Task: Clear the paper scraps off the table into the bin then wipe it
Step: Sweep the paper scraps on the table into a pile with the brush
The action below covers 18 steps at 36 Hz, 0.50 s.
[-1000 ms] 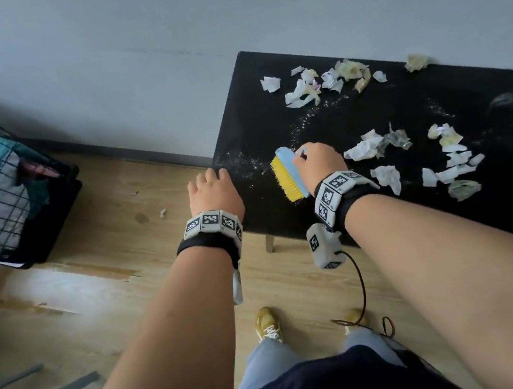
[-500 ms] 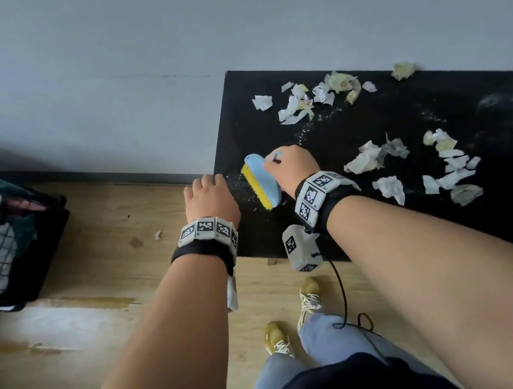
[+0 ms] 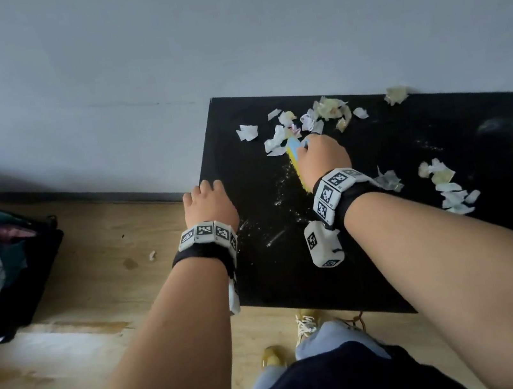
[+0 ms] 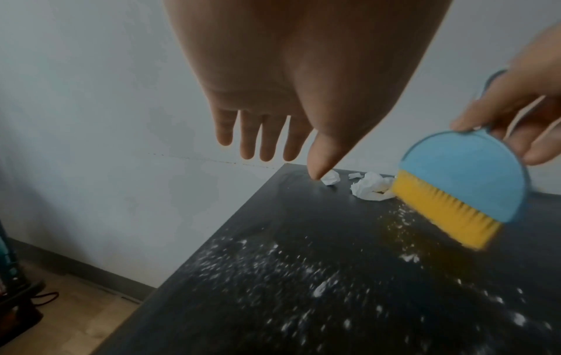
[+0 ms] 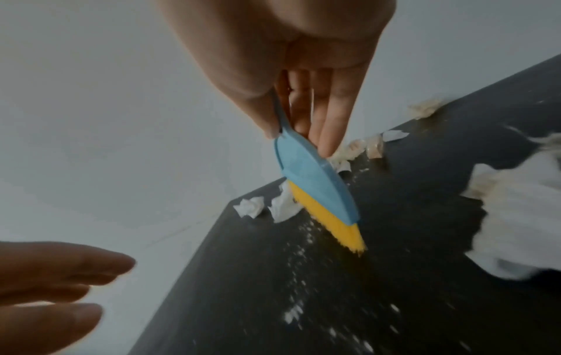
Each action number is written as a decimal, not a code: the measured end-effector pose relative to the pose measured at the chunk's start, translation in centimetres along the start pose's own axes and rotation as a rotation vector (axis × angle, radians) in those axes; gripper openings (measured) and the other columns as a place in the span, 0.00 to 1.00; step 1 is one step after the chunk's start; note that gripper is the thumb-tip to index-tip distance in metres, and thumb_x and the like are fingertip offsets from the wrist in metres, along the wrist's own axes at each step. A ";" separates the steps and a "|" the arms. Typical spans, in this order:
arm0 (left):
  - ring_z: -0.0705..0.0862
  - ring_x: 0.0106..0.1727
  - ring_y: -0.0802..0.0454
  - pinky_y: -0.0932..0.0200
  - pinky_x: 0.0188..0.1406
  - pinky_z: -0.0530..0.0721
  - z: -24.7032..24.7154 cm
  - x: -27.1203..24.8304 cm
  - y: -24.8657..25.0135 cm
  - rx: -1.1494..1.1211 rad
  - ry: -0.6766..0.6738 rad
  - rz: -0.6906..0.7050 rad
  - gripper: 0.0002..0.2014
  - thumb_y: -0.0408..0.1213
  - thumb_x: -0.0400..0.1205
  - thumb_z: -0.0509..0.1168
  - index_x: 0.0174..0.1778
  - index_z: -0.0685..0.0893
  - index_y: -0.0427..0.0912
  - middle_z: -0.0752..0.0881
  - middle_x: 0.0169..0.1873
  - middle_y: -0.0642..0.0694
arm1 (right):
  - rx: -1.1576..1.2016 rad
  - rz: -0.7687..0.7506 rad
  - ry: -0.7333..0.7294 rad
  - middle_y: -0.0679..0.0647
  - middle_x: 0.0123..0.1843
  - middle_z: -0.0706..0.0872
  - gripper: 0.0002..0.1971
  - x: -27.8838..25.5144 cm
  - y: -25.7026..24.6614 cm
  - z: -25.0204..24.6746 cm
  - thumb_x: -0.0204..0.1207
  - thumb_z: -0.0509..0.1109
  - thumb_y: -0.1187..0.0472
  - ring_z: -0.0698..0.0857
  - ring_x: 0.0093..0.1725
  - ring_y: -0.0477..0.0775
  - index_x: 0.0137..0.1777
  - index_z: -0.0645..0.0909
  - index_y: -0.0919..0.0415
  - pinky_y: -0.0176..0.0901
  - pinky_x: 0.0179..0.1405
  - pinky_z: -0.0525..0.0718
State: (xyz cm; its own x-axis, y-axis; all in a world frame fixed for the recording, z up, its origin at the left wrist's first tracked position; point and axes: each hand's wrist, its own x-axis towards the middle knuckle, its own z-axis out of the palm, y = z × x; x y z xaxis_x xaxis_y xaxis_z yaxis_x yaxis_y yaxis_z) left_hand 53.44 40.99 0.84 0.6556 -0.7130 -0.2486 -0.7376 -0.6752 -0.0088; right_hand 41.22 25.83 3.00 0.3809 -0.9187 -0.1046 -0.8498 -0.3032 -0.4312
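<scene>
In the head view the right hand (image 3: 323,158) hides most of the brush (image 3: 294,154) beside the desk's far scraps (image 3: 277,140). The desk (image 3: 408,143) runs off the right edge, cutting its far end. In the right wrist view, a near scrap (image 5: 513,230) at the desk's right is smeared by blur.

right hand (image 5: 291,60) pinches blue brush (image 5: 312,182) by its handle, thumb on one face, fingers (image 5: 334,115) on the other | yellow bristles (image 5: 331,228) angled down onto black table (image 5: 379,300) | white paper scraps (image 5: 267,207) just beside bristles at table's far corner | white crumbs (image 5: 299,309) scattered | left hand (image 5: 51,288) lower left, fingers loosely extended, off table edge | grey wall (image 5: 106,120) behind
</scene>
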 end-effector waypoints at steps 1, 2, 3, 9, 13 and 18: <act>0.73 0.72 0.42 0.44 0.74 0.68 -0.3 0.5 0.5 -0.011 0.005 -0.002 0.19 0.38 0.83 0.58 0.72 0.71 0.42 0.75 0.69 0.41 | 0.027 -0.016 0.007 0.60 0.51 0.86 0.11 0.5 -0.3 -0.4 0.82 0.58 0.58 0.85 0.50 0.63 0.45 0.81 0.59 0.45 0.39 0.70; 0.73 0.71 0.41 0.44 0.74 0.69 -0.6 1.0 1.0 -0.023 0.009 -0.004 0.19 0.38 0.83 0.57 0.71 0.72 0.41 0.76 0.69 0.41 | 0.062 -0.029 0.009 0.60 0.51 0.86 0.13 0.9 -0.8 -0.7 0.83 0.58 0.58 0.85 0.51 0.63 0.51 0.83 0.62 0.44 0.39 0.71; 0.73 0.71 0.41 0.45 0.74 0.69 -0.9 1.4 1.4 -0.034 0.012 -0.004 0.19 0.38 0.84 0.57 0.71 0.72 0.41 0.75 0.69 0.41 | 0.098 -0.041 0.007 0.59 0.51 0.86 0.14 1.4 -1.3 -0.9 0.83 0.58 0.57 0.85 0.52 0.62 0.53 0.83 0.63 0.44 0.40 0.71; 0.72 0.72 0.42 0.46 0.75 0.68 -2.1 3.8 1.9 -0.045 0.056 -0.018 0.19 0.39 0.85 0.57 0.73 0.71 0.42 0.75 0.70 0.41 | 0.275 -0.078 -0.019 0.55 0.47 0.86 0.11 4.2 -4.5 -1.3 0.82 0.61 0.55 0.81 0.45 0.55 0.49 0.83 0.59 0.41 0.39 0.69; 0.71 0.73 0.41 0.45 0.76 0.68 -2.4 4.9 1.3 -0.044 0.049 -0.032 0.21 0.40 0.85 0.57 0.75 0.69 0.41 0.74 0.70 0.41 | 0.325 -0.042 -0.044 0.55 0.49 0.86 0.12 5.6 -5.7 -0.9 0.82 0.61 0.55 0.79 0.45 0.54 0.47 0.82 0.60 0.41 0.40 0.69; 0.72 0.72 0.42 0.45 0.75 0.68 -2.2 6.5 0.6 -0.030 0.042 -0.021 0.21 0.39 0.85 0.57 0.75 0.69 0.41 0.75 0.70 0.41 | 0.456 0.048 -0.096 0.56 0.45 0.88 0.10 7.5 -7.4 0.7 0.79 0.62 0.54 0.89 0.43 0.59 0.41 0.80 0.57 0.54 0.44 0.88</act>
State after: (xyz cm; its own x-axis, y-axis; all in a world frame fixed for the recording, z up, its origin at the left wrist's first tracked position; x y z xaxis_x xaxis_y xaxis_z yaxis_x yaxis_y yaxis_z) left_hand 57.64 35.54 1.37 0.6776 -0.7056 -0.2073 -0.7189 -0.6949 0.0153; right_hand 50.58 21.38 4.81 0.3953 -0.8950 -0.2069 -0.6282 -0.0991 -0.7717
